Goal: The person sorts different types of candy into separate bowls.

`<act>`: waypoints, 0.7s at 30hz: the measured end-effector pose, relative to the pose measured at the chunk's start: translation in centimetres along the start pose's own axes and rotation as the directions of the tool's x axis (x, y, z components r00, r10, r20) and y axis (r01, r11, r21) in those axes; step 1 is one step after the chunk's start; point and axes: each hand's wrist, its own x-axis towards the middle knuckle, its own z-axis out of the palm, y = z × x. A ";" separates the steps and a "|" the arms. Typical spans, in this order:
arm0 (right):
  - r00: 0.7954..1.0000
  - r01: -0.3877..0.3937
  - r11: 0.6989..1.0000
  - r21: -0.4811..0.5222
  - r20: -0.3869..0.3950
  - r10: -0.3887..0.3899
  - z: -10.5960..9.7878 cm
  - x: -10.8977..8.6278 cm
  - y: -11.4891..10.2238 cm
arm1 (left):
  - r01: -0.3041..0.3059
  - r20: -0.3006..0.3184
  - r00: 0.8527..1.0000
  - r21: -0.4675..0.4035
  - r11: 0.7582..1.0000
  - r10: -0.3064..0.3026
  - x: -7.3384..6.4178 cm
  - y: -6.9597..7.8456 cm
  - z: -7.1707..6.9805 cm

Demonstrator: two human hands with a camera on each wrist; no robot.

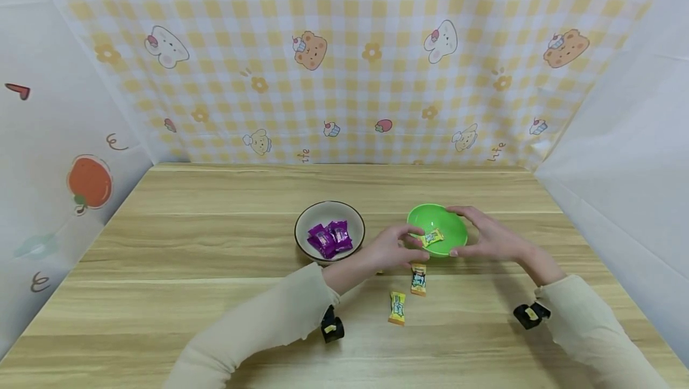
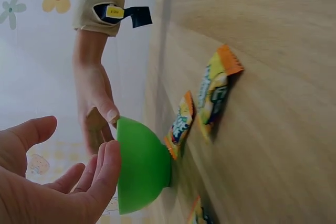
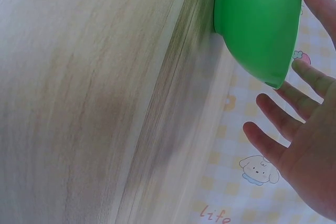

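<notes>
A small green bowl (image 1: 454,227) stands on the table with a yellow-wrapped candy (image 1: 433,237) inside. My left hand (image 1: 399,246) is at its left rim, thumb apart from the fingers, nothing held. In the left wrist view the left fingertips (image 2: 111,153) overlap the bowl's rim; whether they touch is unclear. My right hand (image 1: 492,236) holds the bowl from the right, thumb at the near rim and forefinger at the far rim. Its other fingers (image 3: 273,119) are spread. Yellow-and-orange candies (image 1: 418,279) lie in front of the bowl, one partly hidden by my left hand.
Left of the green bowl stands a white bowl (image 1: 307,230) with a dark rim, holding several purple-wrapped candies (image 1: 329,238). My left forearm passes close to its front right side. A checked cloth (image 1: 344,90) hangs behind the wooden table (image 1: 226,227).
</notes>
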 end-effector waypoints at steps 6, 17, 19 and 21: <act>1.000 -0.025 1.000 0.008 0.007 0.025 0.0 0.0 -0.1 | 0.013 0.048 0.999 0.066 0.998 -0.016 -1.2 -1.6 -0.6; 1.000 -0.028 1.000 -0.002 0.010 0.028 0.0 0.0 -0.2 | -0.115 0.131 0.988 0.267 0.957 0.083 -2.9 -3.7 -0.8; 0.999 -0.029 1.000 -0.002 0.012 0.029 0.0 0.0 -0.2 | -0.120 0.130 0.988 0.288 0.950 0.085 -3.0 -3.8 -0.8; 1.000 -0.027 1.000 -0.005 0.012 0.027 0.0 0.0 -0.2 | -0.128 0.130 0.987 0.303 0.944 0.092 -3.1 -4.0 -0.8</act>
